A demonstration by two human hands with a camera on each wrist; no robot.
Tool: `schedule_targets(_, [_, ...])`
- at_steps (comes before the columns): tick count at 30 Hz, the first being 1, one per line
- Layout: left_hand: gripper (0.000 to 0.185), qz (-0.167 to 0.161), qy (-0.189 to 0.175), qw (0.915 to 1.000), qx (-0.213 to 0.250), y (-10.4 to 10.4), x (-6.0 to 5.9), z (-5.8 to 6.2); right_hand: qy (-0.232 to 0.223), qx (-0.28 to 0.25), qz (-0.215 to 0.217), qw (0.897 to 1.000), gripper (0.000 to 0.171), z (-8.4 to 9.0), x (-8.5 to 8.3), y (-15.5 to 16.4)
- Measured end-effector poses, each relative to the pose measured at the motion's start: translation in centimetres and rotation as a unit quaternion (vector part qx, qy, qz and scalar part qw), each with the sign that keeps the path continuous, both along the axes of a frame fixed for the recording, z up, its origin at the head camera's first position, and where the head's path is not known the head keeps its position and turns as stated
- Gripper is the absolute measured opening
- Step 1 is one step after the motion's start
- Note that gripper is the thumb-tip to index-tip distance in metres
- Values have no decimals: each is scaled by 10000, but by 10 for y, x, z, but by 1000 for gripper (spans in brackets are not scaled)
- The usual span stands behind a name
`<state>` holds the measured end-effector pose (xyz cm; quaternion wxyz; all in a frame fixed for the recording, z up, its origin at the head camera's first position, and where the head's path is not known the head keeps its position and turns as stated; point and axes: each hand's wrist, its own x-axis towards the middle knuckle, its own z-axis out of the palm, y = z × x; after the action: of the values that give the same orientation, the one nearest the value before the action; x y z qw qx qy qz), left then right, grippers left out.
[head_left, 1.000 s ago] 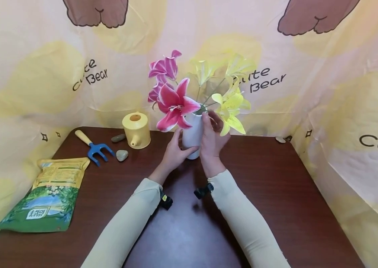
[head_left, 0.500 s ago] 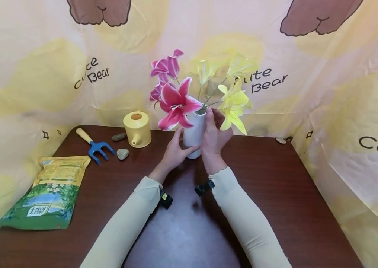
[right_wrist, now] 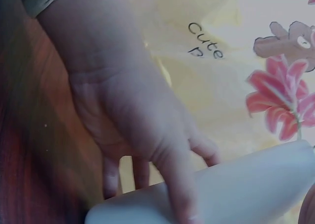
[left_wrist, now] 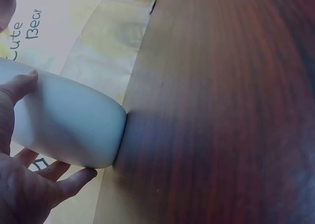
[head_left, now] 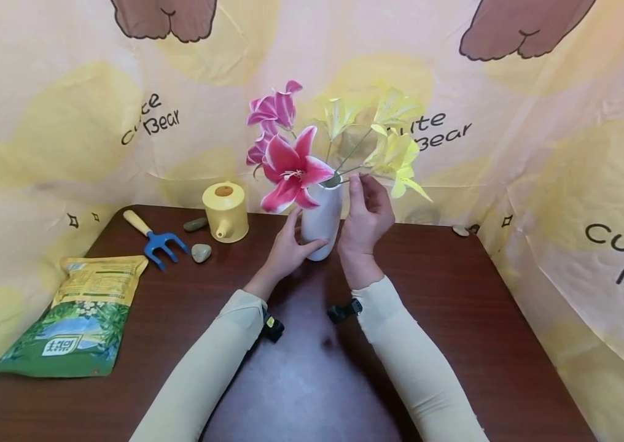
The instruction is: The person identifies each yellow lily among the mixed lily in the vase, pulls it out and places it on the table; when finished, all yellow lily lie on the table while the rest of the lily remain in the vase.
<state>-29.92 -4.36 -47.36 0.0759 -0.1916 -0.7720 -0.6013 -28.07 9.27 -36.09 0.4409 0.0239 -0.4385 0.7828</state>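
Left sleeve (head_left: 196, 374): pale beige, long, plain, fairly close-fitting, lightly creased
Left cuff (head_left: 241, 307): same fabric, loose, with a wrinkled edge
Left wrist device (head_left: 273, 329): small black block bearing a yellow mark
Right sleeve (head_left: 425, 368): matching beige, wrinkles gathered along the forearm
Right cuff (head_left: 374, 301): plain, ending at the wrist
Right wrist device (head_left: 344, 310): black, compact, angular
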Motion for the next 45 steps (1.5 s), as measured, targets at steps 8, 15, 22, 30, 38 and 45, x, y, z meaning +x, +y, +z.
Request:
schedule_targets(8, [97,-12,67,10000,17,-1,0,-2,166,26,218,9996,14,10,14,10])
schedule_targets(15, [97,-24,155,9999,16,-4,0,-3,236,384,575,9973,17,6,25,34])
schedule_targets(22, [94,6,138,9999,-48,-9,2,-1,267,654,580,9958,21,12,42,76])
schedule_targets(30, [90,-23,26,10000,-17,-15,1,-1,-540,880,695,9922,24,13,42,139])
schedule_targets(38, [89,-17,-27,10000,-49,-16,4,0,-2406,1302,1436,9511,25,-27,24,178])
schedule_targets(45, [89,-40,-204,9997,-92,-13,7,2,-3840,2752,2205,8533,38,-58,15,192])
